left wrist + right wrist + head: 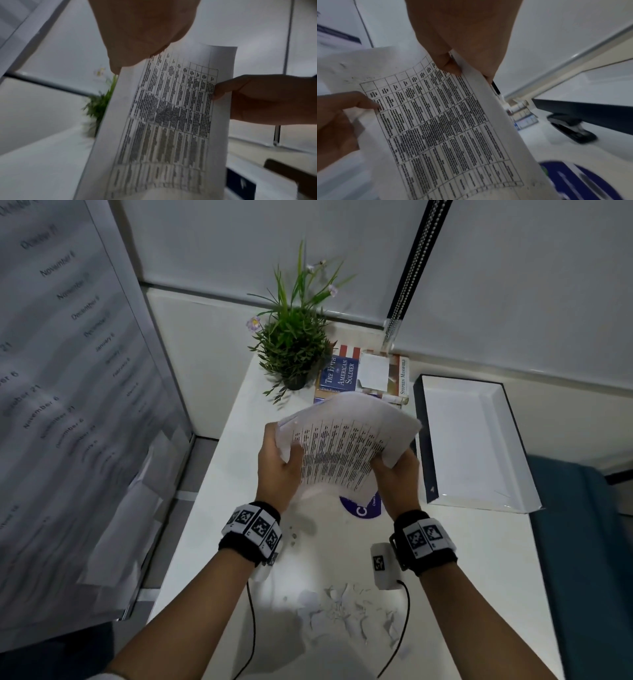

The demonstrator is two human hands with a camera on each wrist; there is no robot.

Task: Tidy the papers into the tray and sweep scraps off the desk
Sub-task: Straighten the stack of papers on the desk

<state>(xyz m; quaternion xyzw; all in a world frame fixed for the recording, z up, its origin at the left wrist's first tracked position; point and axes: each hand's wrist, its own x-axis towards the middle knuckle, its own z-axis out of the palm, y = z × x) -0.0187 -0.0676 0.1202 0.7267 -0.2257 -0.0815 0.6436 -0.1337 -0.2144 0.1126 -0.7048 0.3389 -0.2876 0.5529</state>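
A stack of printed papers with table text is held above the white desk, bowed upward. My left hand grips its left edge, thumb on the printed side. My right hand grips the right edge. The same papers fill the left wrist view, and the papers fill the right wrist view, with a thumb pinching the top edge in each. The tray, a dark-sided box with a white inside, lies to the right of the papers. Torn white scraps lie on the near desk.
A potted plant and a book stand at the back of the desk. A blue round sticker lies under the papers. A black stapler sits beside the tray. A large wall calendar hangs at left.
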